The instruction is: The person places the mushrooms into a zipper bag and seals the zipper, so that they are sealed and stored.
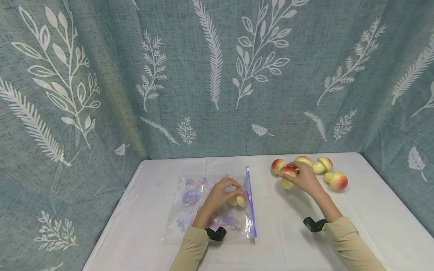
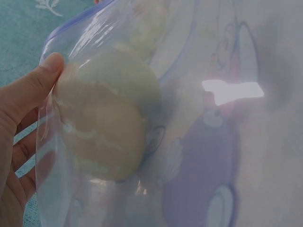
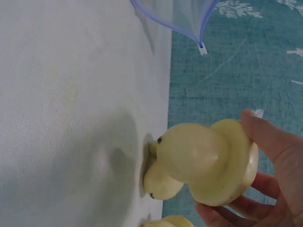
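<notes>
A clear slider zip bag [image 1: 183, 222] with purple cartoon prints lies flat on the table, its purple zip edge [image 1: 252, 222] toward the right. My left hand [image 1: 218, 194] pinches the bag's film near that edge, thumb [image 2: 35, 85] on one side and the other fingers behind. Inside the bag a pale toy mushroom [image 2: 109, 127] shows through the film. My right hand [image 1: 303, 178] grips another toy mushroom [image 3: 203, 158] by its red and yellow cap, stem pointing away from the palm. The mushroom is held near several others at the table's back right.
A red and yellow mushroom [image 1: 278, 165] sits left of the right hand. Others, such as one mushroom [image 1: 339, 181] on its side, lie to the right and behind. A white cloth covers the table [image 1: 135, 226]; a patterned teal curtain [image 1: 190, 75] surrounds its back and sides.
</notes>
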`<state>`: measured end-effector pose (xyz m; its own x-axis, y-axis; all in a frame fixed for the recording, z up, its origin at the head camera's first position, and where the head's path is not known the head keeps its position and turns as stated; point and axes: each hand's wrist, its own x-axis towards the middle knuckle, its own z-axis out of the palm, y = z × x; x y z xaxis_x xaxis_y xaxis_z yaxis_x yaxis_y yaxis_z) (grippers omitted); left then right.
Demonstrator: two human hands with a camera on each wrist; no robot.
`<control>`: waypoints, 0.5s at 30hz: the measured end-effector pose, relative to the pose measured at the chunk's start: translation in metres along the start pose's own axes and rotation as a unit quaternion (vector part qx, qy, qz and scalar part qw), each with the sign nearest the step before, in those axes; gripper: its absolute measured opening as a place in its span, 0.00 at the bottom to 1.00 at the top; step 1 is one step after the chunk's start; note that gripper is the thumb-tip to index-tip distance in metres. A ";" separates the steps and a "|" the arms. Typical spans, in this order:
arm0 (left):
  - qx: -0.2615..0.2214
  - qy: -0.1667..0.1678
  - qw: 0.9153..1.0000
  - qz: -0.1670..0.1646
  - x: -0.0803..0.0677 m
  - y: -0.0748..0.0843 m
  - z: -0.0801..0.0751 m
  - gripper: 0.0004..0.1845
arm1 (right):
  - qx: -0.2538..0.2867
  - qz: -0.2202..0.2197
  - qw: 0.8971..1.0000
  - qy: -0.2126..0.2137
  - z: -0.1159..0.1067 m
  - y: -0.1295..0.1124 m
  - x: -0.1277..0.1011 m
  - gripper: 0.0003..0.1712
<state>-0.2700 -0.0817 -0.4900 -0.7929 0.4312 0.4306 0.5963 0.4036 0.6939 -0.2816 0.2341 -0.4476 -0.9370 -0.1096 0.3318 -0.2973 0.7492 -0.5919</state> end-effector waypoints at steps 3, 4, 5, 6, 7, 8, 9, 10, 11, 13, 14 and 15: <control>0.001 0.001 1.000 0.003 0.000 0.000 0.000 0.11 | 0.013 0.004 1.000 0.003 0.001 -0.002 0.000 0.26; 0.001 0.001 1.000 0.004 0.000 0.000 0.000 0.11 | 0.018 0.007 1.000 0.005 0.001 -0.002 0.000 0.26; 0.001 0.001 1.000 0.003 0.000 0.000 0.000 0.11 | 0.022 0.008 1.000 0.006 0.001 -0.003 0.000 0.26; 0.001 0.001 1.000 0.003 0.000 -0.001 0.000 0.11 | 0.025 0.010 1.000 0.007 0.002 -0.004 0.000 0.26; 0.000 0.001 1.000 0.003 0.000 -0.001 0.000 0.11 | 0.027 0.010 1.000 0.009 0.002 -0.005 -0.001 0.26; 0.000 0.001 1.000 0.002 0.000 -0.001 0.000 0.11 | 0.029 0.010 0.999 0.011 0.002 -0.005 -0.001 0.26; 0.000 0.001 1.000 0.000 0.001 -0.001 0.000 0.11 | 0.029 0.010 0.999 0.013 0.002 -0.006 -0.001 0.25; -0.001 0.000 1.000 -0.001 0.001 -0.001 0.000 0.11 | 0.030 0.011 0.999 0.015 0.003 -0.007 -0.001 0.25; -0.001 0.000 1.000 0.000 0.001 -0.001 0.000 0.11 | 0.030 0.009 0.999 0.017 0.003 -0.007 -0.001 0.25; 0.001 -0.001 1.000 0.002 0.001 -0.001 0.000 0.11 | 0.030 0.008 0.999 0.021 0.004 -0.007 -0.001 0.25; 0.001 -0.001 1.000 0.003 0.001 -0.002 0.000 0.11 | 0.031 0.010 0.999 0.022 0.005 -0.008 -0.001 0.25; 0.002 -0.001 1.000 0.004 0.001 -0.002 0.000 0.11 | 0.033 0.010 0.999 0.023 0.005 -0.008 -0.002 0.25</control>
<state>-0.2714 -0.0823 -0.4907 -0.7879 0.4364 0.4345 0.6031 0.4041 0.6878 -0.2788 0.2250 -0.4474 -0.9339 -0.0637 0.3519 -0.2911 0.7068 -0.6447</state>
